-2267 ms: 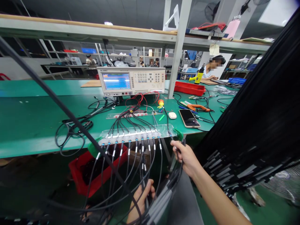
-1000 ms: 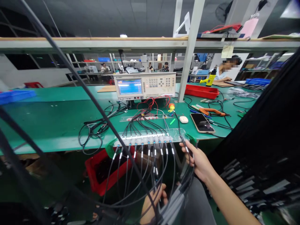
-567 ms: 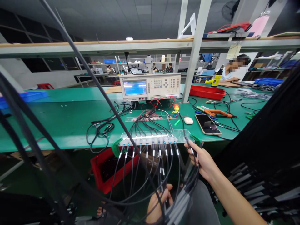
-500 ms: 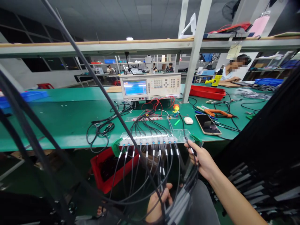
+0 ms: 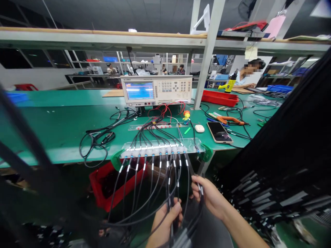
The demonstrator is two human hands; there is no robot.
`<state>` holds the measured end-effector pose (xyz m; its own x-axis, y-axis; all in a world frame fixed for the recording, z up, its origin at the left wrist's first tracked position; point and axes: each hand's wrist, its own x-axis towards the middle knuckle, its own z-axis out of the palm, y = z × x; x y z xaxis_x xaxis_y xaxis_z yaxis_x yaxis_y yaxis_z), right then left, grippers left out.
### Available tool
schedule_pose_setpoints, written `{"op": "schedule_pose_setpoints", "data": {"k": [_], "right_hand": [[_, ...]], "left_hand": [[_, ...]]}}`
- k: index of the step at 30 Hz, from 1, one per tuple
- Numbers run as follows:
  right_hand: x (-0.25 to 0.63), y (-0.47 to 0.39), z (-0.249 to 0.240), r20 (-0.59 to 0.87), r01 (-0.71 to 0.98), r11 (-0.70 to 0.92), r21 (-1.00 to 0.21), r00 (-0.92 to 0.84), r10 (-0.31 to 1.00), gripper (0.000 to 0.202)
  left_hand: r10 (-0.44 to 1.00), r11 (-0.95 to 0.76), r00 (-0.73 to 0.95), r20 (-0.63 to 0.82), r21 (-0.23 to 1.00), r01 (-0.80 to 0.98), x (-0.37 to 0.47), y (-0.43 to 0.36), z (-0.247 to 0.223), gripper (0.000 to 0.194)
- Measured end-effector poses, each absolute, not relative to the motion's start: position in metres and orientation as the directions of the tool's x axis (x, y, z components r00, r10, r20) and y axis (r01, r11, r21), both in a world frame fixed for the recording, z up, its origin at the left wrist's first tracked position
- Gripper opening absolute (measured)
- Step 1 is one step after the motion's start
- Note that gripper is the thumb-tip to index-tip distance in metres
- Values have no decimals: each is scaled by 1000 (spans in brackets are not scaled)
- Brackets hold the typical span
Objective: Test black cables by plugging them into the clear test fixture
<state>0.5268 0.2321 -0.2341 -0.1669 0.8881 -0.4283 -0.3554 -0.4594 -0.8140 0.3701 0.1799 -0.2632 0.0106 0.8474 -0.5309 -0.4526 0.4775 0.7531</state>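
A clear connector strip [image 5: 155, 148] runs along the bench's front edge, with several black cables [image 5: 136, 175] hanging from its blue-ringed sockets, each with a white label. Below its right half, my left hand [image 5: 168, 217] is closed around black cables near my lap. My right hand [image 5: 210, 196] is higher and to the right, pinching black cables with white tags, below the strip and apart from it. The cable ends at its fingertips are blurred. Green clamps [image 5: 207, 153] sit at both ends of the strip. A bundle of grey-sleeved cables [image 5: 184, 239] lies under my hands.
A bench meter [image 5: 157, 90] with a lit screen stands behind the strip, red leads in front. A phone [image 5: 219, 132], white case [image 5: 199, 128] and orange-handled tool [image 5: 230, 120] lie to the right. A red bin [image 5: 100, 191] is below. Dark hanging cables [image 5: 258, 144] flank me.
My right hand has moved down and left, away from the strip's right end, whose blue-ringed socket now shows. My left hand stays closed on cables. The view has shifted slightly.
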Motion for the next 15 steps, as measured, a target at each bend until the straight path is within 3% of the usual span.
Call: {"op": "schedule_pose_setpoints", "data": {"k": [4,10,15], "right_hand": [[523,235,-232,-386,-306,-422,-853,-172,906,35],[514,232,-218,-280,-102,-301,-948,-178,943,39],[515,238,-214,-235,-159,-243,-957,-68,970,38]], "left_hand": [[876,451,44,-480,786,-423,373,178,-264,44],[872,469,76,-484,781,-412,371,176,-261,42],[818,506,24,-574,701,-502,370,178,-250,43]]}}
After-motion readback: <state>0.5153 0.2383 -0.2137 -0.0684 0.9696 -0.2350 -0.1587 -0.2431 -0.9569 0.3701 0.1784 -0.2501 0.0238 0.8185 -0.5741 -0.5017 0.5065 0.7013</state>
